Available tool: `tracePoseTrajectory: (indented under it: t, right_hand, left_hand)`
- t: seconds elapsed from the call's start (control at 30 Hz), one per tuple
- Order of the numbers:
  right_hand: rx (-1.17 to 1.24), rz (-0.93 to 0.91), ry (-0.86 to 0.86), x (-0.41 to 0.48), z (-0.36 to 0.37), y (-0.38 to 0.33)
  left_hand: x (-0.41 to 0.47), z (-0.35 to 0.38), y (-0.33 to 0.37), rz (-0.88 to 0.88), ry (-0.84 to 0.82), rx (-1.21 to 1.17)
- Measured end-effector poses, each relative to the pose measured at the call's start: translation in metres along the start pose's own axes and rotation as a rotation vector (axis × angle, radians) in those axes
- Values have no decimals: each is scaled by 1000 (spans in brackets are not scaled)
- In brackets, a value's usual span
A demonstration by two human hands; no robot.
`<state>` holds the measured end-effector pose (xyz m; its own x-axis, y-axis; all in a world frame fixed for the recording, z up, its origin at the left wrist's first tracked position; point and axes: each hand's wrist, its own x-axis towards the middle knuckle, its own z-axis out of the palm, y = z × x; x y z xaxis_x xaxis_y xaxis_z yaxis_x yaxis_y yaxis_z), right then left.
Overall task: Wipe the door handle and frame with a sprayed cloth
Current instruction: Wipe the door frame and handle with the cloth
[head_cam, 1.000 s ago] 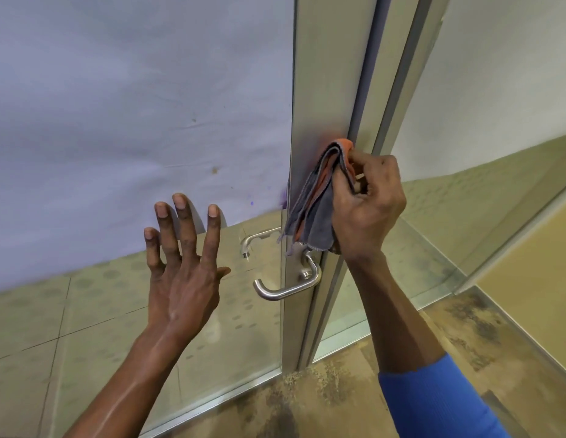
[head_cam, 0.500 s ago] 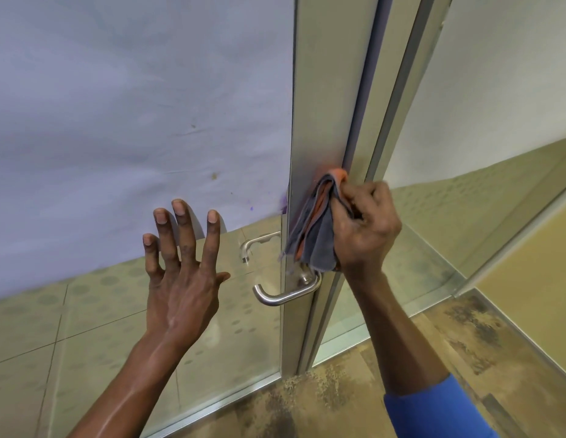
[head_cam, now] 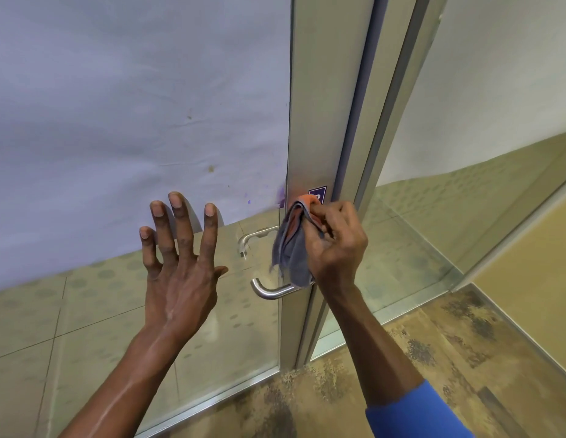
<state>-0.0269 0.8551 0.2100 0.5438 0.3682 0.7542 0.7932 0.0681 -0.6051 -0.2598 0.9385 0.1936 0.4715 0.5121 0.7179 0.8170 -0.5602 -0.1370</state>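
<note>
The right hand (head_cam: 334, 248) has moved the gripped cloth (head_cam: 292, 245) down the door frame (head_cam: 319, 121), exposing a purple sticker (head_cam: 318, 192) just above its knuckles.

door frame (head_cam: 319, 105): brushed metal, satin sheen. handle (head_cam: 270, 290): polished metal tube, glossy. door panel (head_cam: 212, 327): clear glass, glossy, upper part covered by matt wrinkled paper-like sheet (head_cam: 133, 105). cloth (head_cam: 292, 248): soft grey and orange fabric, matt. floor (head_cam: 433, 358): mottled wood-look, low sheen.
</note>
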Motion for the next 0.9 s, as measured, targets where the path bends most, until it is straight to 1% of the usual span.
tracePoseTrajectory:
  t: [0.13,0.27,0.4,0.47,0.53,0.6,0.67,0.77,0.9]
  right_hand:
    - [42,-112,85,30,0,-19]
    - [10,-192,132,57,-1,-29]
    - [-54,-244,117,70,-7,-31]
    - [-75,-193,156,76,-12,-32]
    - [-58,-106,236,85,-18,-29]
    - [-61,-78,253,88,-22,-25]
    - [-90,-93,202,81,-24,-19]
    - [-110,-99,79,62,-27,1]
    - [-201,-243,-128,34,-34,36]
  left_hand:
    - [1,0,1,-3,-9,-3]
    - [0,0,1,-2,-10,10]
    - [1,0,1,0,-10,8]
    - [1,0,1,-4,-7,4]
    - [1,-1,1,-7,-12,-1]
    - [1,-2,1,-4,-12,-1]
    - [1,-2,1,-2,-11,-1]
    - [2,-3,1,-2,-14,-3]
    - [2,-3,1,-3,-14,-2]
